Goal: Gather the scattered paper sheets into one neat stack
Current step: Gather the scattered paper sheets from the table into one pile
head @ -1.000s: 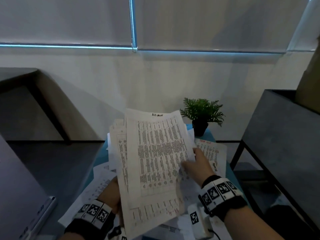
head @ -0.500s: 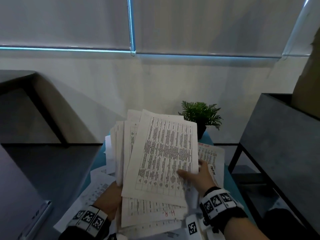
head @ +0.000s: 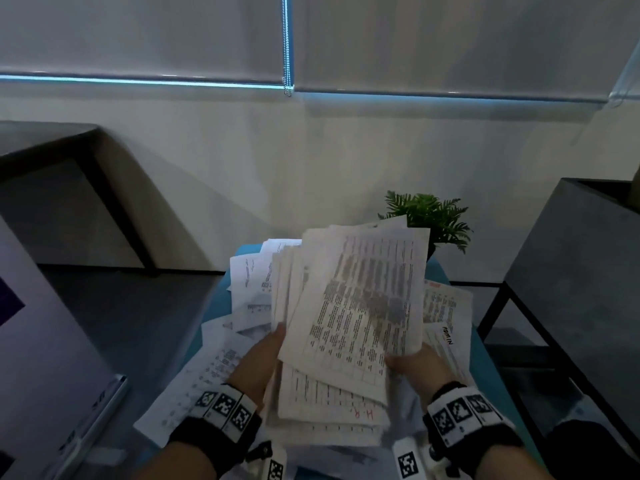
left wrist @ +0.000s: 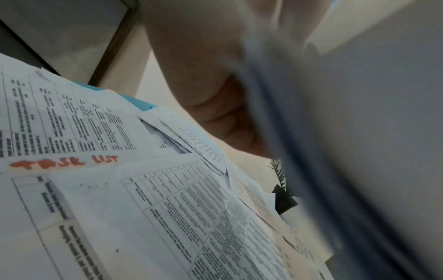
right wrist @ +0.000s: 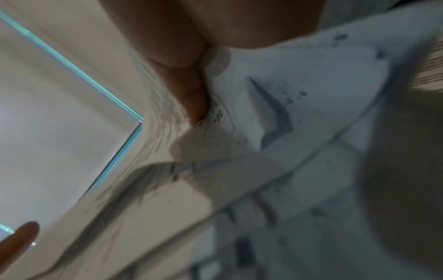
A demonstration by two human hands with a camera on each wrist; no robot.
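Two hands: a left hand point(head: 258, 362) and a right hand point(head: 420, 365), each with one wrist band. One bunch of paper sheets point(head: 349, 306) held up, too many to count, plus more loose sheets point(head: 207, 368) on one blue bench point(head: 221, 299). One small green plant point(head: 429, 216) in one dark pot.

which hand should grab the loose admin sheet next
Right, probably. The admin sheet lies just beyond the right hand; the left hand grips the fanned bundle across from it.
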